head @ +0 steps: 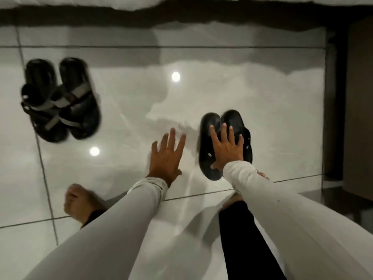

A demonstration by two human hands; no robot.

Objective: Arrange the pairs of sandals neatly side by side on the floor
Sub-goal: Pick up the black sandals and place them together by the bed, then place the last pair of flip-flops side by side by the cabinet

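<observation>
A pair of black slide sandals (210, 126) lies side by side on the glossy white tile floor (131, 110) at centre right. My right hand (227, 147) is spread flat above or on this pair, fingers apart, gripping nothing. My left hand (166, 156) hovers open over bare tile just left of the slides. A second pair, black strap sandals with grey bands (60, 100), sits together at the far left, toes pointing away from me.
My bare left foot (80, 203) and right foot (234, 201) stand on the tile near the bottom. A dark wooden cabinet (359, 98) lines the right side. White bedding (181, 2) hangs along the top edge.
</observation>
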